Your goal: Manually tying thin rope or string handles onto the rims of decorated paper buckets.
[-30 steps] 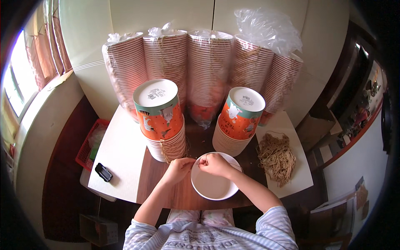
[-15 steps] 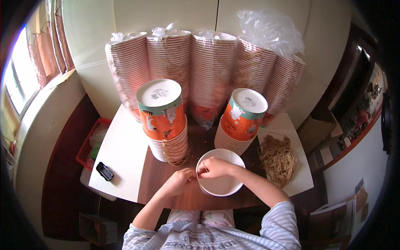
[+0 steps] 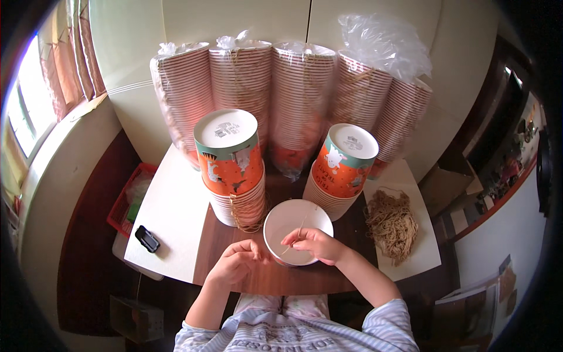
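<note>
A white round paper bucket stands mouth up on the brown strip of table before me. Over its mouth my right hand pinches a thin strand of tan twine, which runs slantwise across the opening. My left hand is just left of the bucket, off its wall, fingers loosely bent and apart, with nothing visible in them. Behind are two upside-down stacks of orange and green printed buckets, a left stack with twine loops hanging at its lower side and a right stack.
Several tall plastic-wrapped bucket stacks line the back. A heap of tan twine lies at the right on the white tabletop. At the left are a small black case and, beyond the edge, a red basket.
The bucket has shifted left and away from me. My right hand has come up out of its mouth with a twine strand showing. My left hand has moved slightly left, its fingers loosening.
</note>
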### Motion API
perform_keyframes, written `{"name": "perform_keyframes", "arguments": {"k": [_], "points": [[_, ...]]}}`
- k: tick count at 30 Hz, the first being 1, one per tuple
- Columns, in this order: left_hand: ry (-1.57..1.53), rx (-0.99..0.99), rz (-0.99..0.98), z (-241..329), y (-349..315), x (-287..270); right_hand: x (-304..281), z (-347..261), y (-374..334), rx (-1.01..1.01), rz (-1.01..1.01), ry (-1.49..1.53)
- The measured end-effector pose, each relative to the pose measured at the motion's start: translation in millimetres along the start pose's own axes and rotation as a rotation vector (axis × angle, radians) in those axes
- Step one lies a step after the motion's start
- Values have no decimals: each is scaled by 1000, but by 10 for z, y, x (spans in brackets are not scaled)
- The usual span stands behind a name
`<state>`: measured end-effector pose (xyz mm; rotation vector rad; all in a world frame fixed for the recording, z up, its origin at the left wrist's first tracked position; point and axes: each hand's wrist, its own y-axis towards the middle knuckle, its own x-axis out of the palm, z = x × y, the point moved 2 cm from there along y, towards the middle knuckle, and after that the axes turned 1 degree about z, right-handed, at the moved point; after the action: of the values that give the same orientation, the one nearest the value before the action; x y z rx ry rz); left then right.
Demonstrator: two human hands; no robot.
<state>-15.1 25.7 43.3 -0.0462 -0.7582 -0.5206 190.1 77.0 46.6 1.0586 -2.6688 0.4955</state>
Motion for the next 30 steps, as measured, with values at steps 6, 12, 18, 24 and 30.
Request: {"name": "perform_keyframes", "arguments": {"k": [6, 12, 18, 24, 30], "points": [[454, -20, 302, -94, 178, 71, 55, -40, -32, -320, 95, -544], [759, -14, 279, -267, 285, 82, 181, -140, -25, -581, 163, -698], [876, -5, 276, -253, 291, 162, 209, -134, -45, -617, 131, -741], [756, -35, 213, -203, 260, 114, 168, -17, -72, -499, 268, -680], [682, -15, 247, -140, 223, 152, 180, -43, -136, -495, 361, -806]]}}
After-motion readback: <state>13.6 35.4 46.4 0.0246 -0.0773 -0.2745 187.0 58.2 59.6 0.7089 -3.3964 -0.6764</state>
